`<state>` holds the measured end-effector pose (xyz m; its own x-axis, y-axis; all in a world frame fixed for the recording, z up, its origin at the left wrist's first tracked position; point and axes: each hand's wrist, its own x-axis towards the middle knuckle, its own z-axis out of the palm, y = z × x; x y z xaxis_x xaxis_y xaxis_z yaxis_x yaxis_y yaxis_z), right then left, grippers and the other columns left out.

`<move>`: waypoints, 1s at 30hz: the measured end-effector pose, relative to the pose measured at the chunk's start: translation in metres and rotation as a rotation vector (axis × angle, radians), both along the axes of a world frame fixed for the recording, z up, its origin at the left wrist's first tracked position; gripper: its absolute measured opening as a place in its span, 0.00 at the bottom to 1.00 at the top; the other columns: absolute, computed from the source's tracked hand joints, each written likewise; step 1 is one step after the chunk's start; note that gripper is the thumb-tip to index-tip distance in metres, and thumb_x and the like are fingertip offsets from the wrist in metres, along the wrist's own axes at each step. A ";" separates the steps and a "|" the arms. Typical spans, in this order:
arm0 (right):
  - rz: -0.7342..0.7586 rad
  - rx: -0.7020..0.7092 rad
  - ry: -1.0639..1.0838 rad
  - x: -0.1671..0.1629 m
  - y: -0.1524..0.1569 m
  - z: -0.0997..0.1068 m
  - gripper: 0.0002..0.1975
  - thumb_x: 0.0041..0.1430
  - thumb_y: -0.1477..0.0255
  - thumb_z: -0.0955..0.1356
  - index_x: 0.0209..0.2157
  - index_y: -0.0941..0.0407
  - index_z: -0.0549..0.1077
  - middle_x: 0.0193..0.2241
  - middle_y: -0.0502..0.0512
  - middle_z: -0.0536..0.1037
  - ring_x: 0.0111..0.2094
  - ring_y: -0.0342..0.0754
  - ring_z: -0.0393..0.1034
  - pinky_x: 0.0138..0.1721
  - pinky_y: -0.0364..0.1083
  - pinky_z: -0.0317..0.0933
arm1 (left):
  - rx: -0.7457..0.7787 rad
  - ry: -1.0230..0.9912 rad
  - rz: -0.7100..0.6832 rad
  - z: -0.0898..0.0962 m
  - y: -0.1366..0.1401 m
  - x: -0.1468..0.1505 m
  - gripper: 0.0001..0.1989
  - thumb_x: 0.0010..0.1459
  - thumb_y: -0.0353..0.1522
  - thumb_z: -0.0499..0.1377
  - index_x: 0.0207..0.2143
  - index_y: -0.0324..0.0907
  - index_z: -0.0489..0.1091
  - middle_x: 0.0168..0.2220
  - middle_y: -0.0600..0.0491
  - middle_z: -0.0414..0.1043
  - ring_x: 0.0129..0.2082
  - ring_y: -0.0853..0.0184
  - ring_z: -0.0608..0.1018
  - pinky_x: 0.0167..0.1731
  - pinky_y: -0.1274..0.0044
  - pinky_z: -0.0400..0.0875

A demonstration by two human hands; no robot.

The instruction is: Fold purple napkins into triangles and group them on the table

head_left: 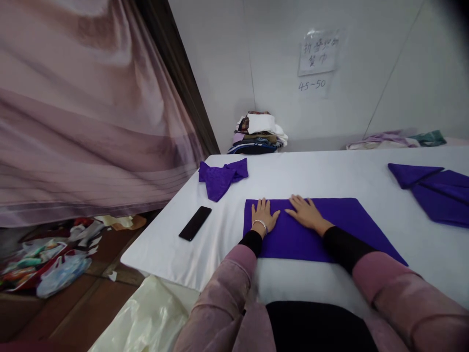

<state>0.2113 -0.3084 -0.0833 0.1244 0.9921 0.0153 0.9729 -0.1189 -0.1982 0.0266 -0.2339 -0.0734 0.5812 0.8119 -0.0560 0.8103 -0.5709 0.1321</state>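
Note:
A purple cloth napkin (304, 239) lies flat on the white table in front of me, its right side slanting out toward the near corner. My left hand (263, 216) rests on its upper left part with the fingers spread, a silver bracelet at the wrist. Just to the right, my right hand (305, 212) presses flat on the same cloth near its far edge, fingers apart. Neither hand grips anything. Part of the cloth's right side is hidden under my right forearm.
The white table (315, 173) also bears a folded purple cloth (222, 179), a black phone (195, 223) and more folded purple cloths (436, 193) at the right. Piled clothes (259, 134) stand by the wall. A pink curtain (84, 112) hangs left, with plastic bags (64, 274) on the floor.

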 end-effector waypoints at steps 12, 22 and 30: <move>-0.448 -0.034 -0.130 0.149 -0.108 -0.013 0.38 0.61 0.52 0.46 0.62 0.65 0.53 0.64 0.64 0.50 0.63 0.58 0.42 0.56 0.63 0.42 | -0.076 -0.037 -0.002 0.005 0.004 -0.001 0.40 0.59 0.54 0.30 0.64 0.38 0.45 0.67 0.48 0.38 0.66 0.59 0.42 0.62 0.60 0.38; -0.419 0.020 -0.055 0.119 -0.086 0.002 0.39 0.60 0.51 0.51 0.59 0.69 0.58 0.61 0.75 0.54 0.62 0.65 0.45 0.54 0.68 0.41 | -0.010 0.045 0.178 0.004 0.030 -0.045 0.39 0.59 0.53 0.33 0.64 0.37 0.45 0.66 0.47 0.39 0.66 0.58 0.43 0.61 0.58 0.38; 0.182 0.079 0.073 -0.066 -0.051 0.009 0.38 0.60 0.48 0.51 0.62 0.59 0.55 0.63 0.64 0.53 0.64 0.57 0.42 0.60 0.61 0.36 | 0.012 0.045 0.174 0.004 0.029 -0.044 0.38 0.59 0.52 0.34 0.64 0.37 0.45 0.66 0.47 0.40 0.65 0.58 0.44 0.61 0.58 0.39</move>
